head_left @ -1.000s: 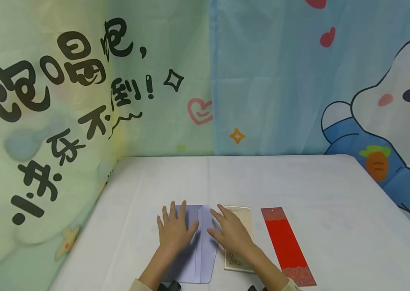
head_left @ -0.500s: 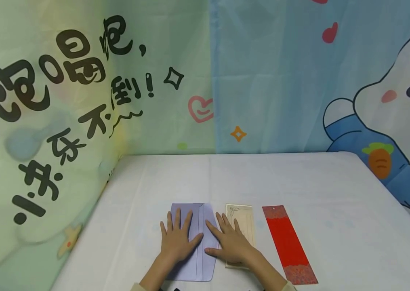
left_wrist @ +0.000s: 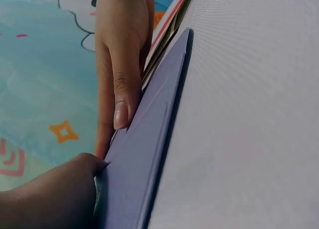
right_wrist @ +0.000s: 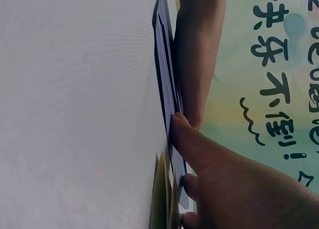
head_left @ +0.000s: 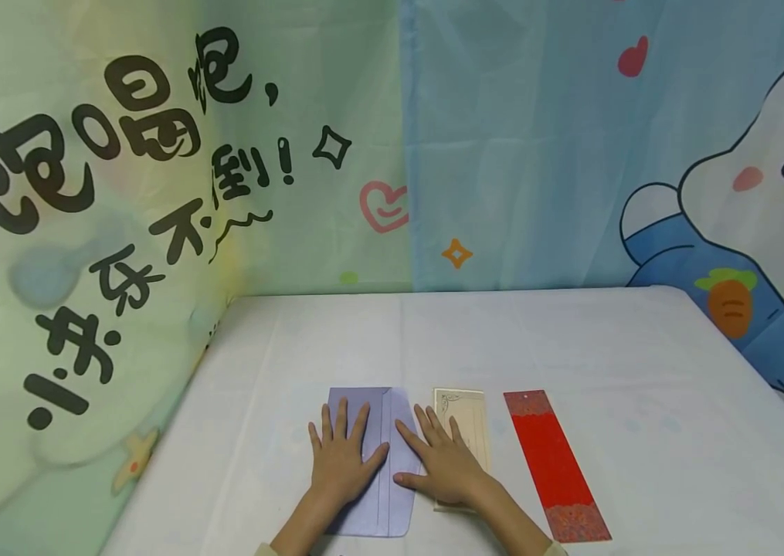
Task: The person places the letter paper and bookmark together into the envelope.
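A lavender paper envelope [head_left: 398, 510] lies flat on the white table, a long seam running down its right part. My left hand [head_left: 343, 463] rests on it with fingers spread. My right hand [head_left: 447, 467] spans the envelope's right edge, its thumb and index finger on the lavender paper. Its other fingers lie over a cream envelope [head_left: 466, 409] with ornate corner lines, partly hidden beneath that hand. In the left wrist view the right thumb touches the lavender envelope [left_wrist: 144, 139]. The right wrist view shows the right thumb [right_wrist: 182, 124] at its edge, the cream paper [right_wrist: 162, 194] near.
A long red envelope [head_left: 558, 467] with patterned ends lies slanted to the right of the cream one. White cloth [head_left: 683, 432] covers the table. Printed curtains [head_left: 517, 154] with a cartoon bear and lettering hang behind and at the left.
Both hands have come down flat onto the lavender envelope, the right from a raised pose. In the last half second they have barely moved; the head view has shifted slightly.
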Tool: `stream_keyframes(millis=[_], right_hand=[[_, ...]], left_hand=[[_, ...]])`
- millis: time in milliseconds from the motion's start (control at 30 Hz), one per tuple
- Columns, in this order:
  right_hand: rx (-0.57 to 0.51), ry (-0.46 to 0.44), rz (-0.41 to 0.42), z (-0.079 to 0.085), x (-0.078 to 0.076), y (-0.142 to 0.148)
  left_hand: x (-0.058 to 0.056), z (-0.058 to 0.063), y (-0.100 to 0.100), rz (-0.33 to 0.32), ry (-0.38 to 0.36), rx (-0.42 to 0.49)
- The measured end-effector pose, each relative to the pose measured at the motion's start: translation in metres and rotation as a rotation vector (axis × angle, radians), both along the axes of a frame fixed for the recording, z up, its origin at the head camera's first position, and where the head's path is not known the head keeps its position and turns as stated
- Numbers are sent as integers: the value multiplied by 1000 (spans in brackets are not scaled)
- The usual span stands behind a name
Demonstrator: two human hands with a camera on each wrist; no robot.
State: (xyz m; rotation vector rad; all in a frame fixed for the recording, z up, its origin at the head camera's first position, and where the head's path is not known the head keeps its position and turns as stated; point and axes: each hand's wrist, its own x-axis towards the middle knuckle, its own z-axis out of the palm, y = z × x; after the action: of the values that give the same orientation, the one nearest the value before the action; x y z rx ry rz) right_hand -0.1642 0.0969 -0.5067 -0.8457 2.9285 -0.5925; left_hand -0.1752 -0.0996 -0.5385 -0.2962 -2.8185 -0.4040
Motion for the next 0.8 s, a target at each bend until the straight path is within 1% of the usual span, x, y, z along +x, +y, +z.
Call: stream_keyframes(millis=[133, 233, 367, 500, 600, 733, 767, 800], right_hand=[[4, -4, 1, 0, 1, 0], [9, -13, 2, 1, 1, 0], [3, -37, 4, 7, -1, -1], [-9, -51, -5, 11, -7, -2], [-70, -46, -20, 12, -11, -4], [-236, -46, -49, 11, -16, -5], [-280, -54, -56, 11, -18, -5], [-336, -84, -59, 11, -19, -5]], left_hand=[[1, -1, 0, 3, -12, 3], [1, -1, 0, -2, -4, 21], [0, -3, 0, -15, 47, 76], [-2, -4, 0, -30, 91, 136], [-2, -2, 0, -30, 77, 170], [-3, 2, -2, -17, 30, 196], [-3, 3, -2, -15, 18, 198], [-3, 4, -2, -14, 10, 201]])
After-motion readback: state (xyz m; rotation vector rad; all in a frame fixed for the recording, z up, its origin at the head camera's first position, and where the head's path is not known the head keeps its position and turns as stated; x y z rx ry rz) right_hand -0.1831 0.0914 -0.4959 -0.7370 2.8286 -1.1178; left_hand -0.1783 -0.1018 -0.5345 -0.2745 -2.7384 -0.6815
